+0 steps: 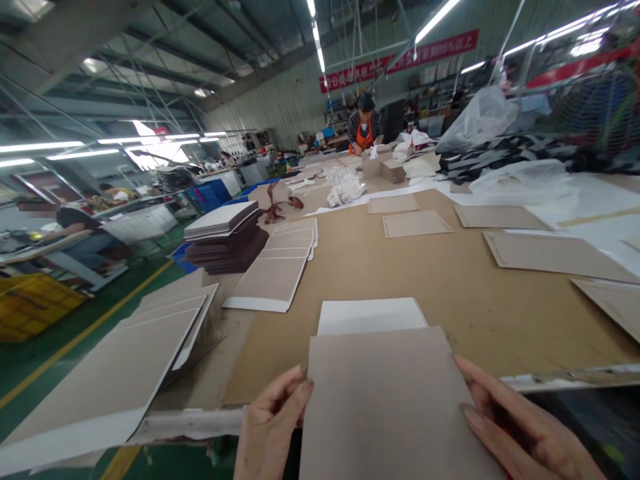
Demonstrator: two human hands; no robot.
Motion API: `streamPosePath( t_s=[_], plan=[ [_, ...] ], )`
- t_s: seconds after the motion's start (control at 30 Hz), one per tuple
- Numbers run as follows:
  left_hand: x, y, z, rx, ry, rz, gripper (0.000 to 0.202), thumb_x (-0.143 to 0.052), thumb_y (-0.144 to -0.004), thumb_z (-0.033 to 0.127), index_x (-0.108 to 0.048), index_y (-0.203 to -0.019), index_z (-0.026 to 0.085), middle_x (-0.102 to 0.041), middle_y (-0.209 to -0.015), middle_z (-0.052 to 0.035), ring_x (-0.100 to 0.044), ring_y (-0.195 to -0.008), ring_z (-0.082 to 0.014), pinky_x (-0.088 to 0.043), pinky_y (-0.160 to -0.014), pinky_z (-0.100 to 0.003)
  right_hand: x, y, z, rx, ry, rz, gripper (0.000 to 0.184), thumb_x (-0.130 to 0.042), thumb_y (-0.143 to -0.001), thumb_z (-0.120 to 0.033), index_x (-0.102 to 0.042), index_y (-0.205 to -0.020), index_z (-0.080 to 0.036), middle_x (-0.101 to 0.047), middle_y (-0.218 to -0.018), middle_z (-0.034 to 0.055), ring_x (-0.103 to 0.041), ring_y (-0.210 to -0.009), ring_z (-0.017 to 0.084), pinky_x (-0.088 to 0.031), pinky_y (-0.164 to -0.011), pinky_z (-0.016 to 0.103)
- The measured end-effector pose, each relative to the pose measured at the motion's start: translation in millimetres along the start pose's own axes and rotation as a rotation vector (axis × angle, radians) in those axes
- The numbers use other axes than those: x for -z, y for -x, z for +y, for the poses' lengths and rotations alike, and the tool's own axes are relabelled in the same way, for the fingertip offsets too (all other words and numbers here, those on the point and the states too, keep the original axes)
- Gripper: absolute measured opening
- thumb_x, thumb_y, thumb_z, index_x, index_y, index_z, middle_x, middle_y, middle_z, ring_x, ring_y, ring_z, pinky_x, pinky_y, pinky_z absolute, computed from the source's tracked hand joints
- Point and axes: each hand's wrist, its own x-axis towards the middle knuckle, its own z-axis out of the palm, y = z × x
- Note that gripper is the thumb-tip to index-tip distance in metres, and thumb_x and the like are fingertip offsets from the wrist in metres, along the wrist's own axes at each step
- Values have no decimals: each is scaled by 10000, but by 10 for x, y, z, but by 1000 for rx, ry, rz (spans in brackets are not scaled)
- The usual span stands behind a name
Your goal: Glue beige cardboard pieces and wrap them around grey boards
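A flat beige-grey panel [385,407], like card or sheet material, is held up in front of me at the table's near edge. My left hand [273,423] pinches its left edge between thumb and fingers. On the opposite edge, my right hand [525,420] grips with the thumb in front and fingers along the side. Just beyond the panel's top edge lies a white sheet [370,316], partly covered by it. Left of centre, several beige panels with white borders [273,270] lie fanned on the table.
Large beige sheets [115,360] overhang the table's left front. Behind them stands a stack of dark brown and white panels [225,240]. More flat panels [555,253] lie at the right. Plastic bags [480,120] and dark strips sit farther back. A co-worker in an orange apron [366,127] stands at the far end.
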Motion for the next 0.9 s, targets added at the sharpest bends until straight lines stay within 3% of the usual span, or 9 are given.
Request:
streamPosePath(
  t_s=[0.1,0.23,0.33,0.57,0.9],
  plan=[
    [7,-61,-30,-63,-98,-49,481,-776,-696,536,-746,-1034,195,-701,-876,-35,-617,-816,-181,-483,-709,-247,-28,-64,-31,-49,38,-9,576,-623,-865,-510,-557,-1391,-286,-676,-927,32,-680,-842,199,-572,-684,210],
    [-62,-254,13,-282,-276,-38,366,-712,-756,493,-753,-999,223,-647,-861,-14,-594,-802,-165,-452,-683,-238,-93,-319,-165,-87,130,60,568,-579,-840,-606,-630,-1294,-269,-604,-733,-11,-622,-613,157,-522,-525,208],
    [-159,-466,73,-348,-344,-19,300,-673,-779,446,-748,-971,228,-649,-883,-13,-601,-813,-167,-456,-709,-248,-141,-574,-243,-80,249,78,600,-528,-824,-637,-649,-1247,-230,-571,-678,-18,-598,-585,156,-493,-522,236],
    [-330,-835,30,-380,-411,-66,265,-582,-845,404,-734,-969,224,-666,-923,-19,-628,-885,-184,-473,-755,-268,-156,-924,-187,-181,358,27,746,-489,-756,-701,-640,-1234,-148,-576,-670,1,-607,-603,191,-496,-547,303],
    [-354,-921,-53,-409,-485,-46,263,-560,-887,390,-728,-1000,221,-651,-918,-31,-628,-866,-184,-480,-756,-268,-178,-914,126,-111,388,50,583,-561,-842,-661,-662,-1228,-236,-603,-717,-6,-614,-614,172,-504,-553,273]
  ],
)
